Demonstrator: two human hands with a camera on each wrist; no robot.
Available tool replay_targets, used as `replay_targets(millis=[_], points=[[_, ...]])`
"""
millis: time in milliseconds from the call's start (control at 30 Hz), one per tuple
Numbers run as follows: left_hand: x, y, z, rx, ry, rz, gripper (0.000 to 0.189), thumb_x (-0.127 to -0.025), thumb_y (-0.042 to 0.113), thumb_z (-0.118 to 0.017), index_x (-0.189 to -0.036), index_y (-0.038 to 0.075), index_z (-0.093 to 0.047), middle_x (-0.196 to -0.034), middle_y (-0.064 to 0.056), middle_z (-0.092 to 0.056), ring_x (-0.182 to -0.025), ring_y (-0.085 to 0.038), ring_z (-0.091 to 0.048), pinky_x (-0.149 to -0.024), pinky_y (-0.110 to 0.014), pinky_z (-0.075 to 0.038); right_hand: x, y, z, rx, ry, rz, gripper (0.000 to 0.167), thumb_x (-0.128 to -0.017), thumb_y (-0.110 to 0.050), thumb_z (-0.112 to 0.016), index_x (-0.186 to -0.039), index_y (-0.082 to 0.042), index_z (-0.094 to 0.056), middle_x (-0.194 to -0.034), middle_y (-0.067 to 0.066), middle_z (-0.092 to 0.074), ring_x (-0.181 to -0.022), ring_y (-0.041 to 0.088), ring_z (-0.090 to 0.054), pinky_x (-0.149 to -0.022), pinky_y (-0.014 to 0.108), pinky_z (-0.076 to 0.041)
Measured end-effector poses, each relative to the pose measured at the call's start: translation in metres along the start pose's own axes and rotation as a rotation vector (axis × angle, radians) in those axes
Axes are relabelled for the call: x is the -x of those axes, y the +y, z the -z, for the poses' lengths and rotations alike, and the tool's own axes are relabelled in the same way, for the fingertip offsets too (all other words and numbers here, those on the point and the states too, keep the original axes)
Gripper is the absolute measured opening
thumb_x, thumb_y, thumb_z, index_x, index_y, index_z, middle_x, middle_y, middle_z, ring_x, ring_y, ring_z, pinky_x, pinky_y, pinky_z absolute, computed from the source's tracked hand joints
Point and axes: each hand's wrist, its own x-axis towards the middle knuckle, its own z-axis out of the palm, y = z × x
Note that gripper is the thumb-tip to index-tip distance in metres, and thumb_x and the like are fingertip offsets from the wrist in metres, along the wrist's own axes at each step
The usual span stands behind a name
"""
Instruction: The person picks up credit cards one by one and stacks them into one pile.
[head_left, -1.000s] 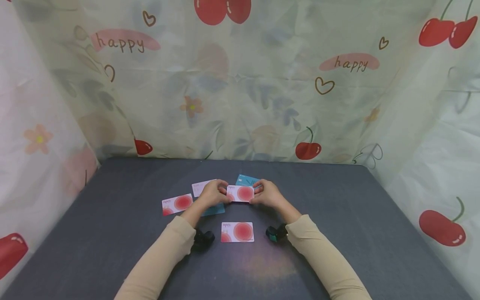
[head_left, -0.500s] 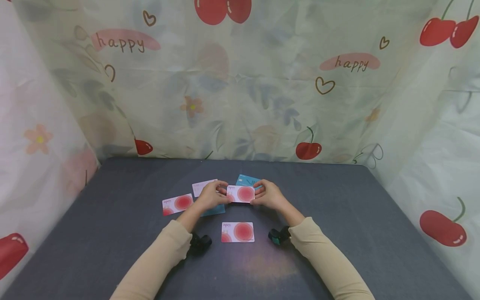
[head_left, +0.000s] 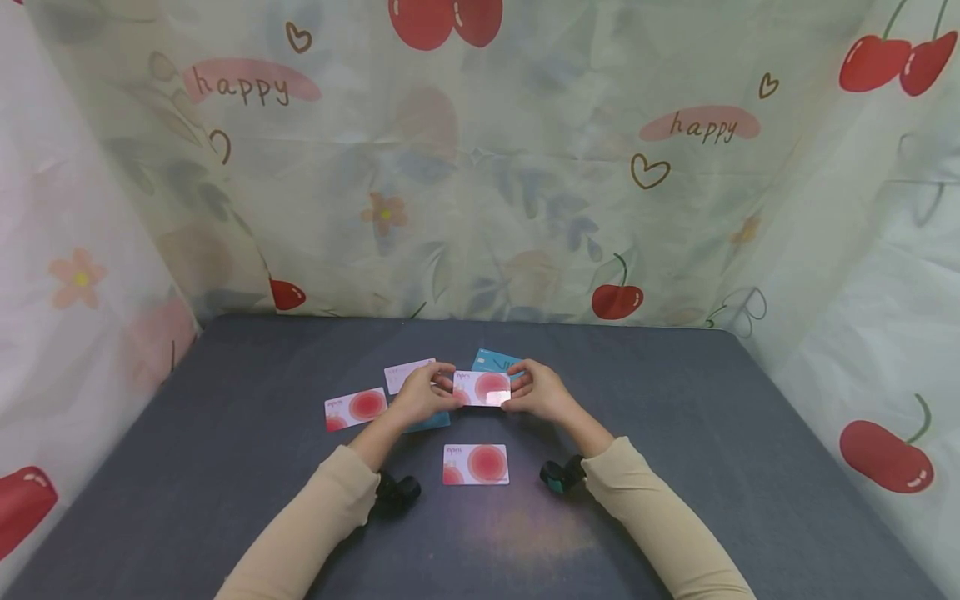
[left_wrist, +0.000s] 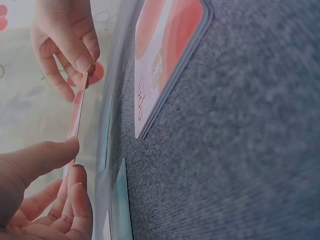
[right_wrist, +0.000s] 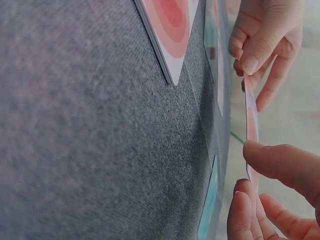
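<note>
arms forward | left hand pinches card | right hand pinches its opposite end

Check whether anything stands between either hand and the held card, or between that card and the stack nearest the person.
Nothing visible does: the left hand and right hand pinch the white-and-red card directly, and only dark tabletop shows between it and the card stack.

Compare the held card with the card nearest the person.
The held card is off the table, pinched by the left hand and right hand; the near card lies flat, untouched, atop a stack. In the head view, the held card shows glare; the near card doesn't. Both are white with red circles.
</note>
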Motion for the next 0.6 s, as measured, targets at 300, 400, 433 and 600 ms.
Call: replay_targets(millis=[300,400,433,600], points=[[0.006,0.001,0.001,0.002,-0.002,-0.011,0.054,-0.074,-0.001,-0.074,-0.124,-0.002,-0.054,-0.096,-0.017,-0.06,-0.085,-0.025,-0.068,-0.079,-0.032,-0.055,0.004,-0.002,-0.001,0.0,-0.001,0.004,0.051,-0.071,-0.006,-0.077,-0.116,0.002,-0.053,-0.099,0.018,-0.063,-0.084,0.021,-0.068,-0.07,0.031,-0.055],[0.008,0.001,0.001,0.007,-0.004,-0.009,0.054,-0.074,0.0,-0.074,-0.124,-0.001,-0.054,-0.096,-0.016,-0.061,-0.084,-0.023,-0.068,-0.077,-0.03,-0.055,0.006,-0.003,-0.001,-0.005,-0.001,0.005,0.051,-0.072,-0.007,-0.077,-0.116,0.001,-0.053,-0.098,0.017,-0.063,-0.083,0.02,-0.068,-0.071,0.03,-0.055],[0.008,0.001,0.002,0.006,-0.003,-0.011,0.054,-0.074,0.0,-0.074,-0.124,-0.001,-0.054,-0.096,-0.016,-0.061,-0.084,-0.022,-0.068,-0.076,-0.03,-0.055,0.007,-0.003,-0.001,-0.006,-0.004,0.009,0.051,-0.072,-0.007,-0.077,-0.116,0.001,-0.053,-0.098,0.017,-0.063,-0.083,0.02,-0.068,-0.071,0.03,-0.055],[0.011,-0.001,0.002,-0.002,-0.003,-0.015,0.054,-0.074,0.003,-0.075,-0.124,0.0,-0.054,-0.096,-0.016,-0.062,-0.083,-0.02,-0.066,-0.075,-0.029,-0.054,0.009,-0.004,-0.002,-0.005,-0.012,0.014,0.05,-0.072,-0.006,-0.077,-0.116,0.002,-0.053,-0.098,0.017,-0.063,-0.083,0.019,-0.068,-0.072,0.03,-0.055]])
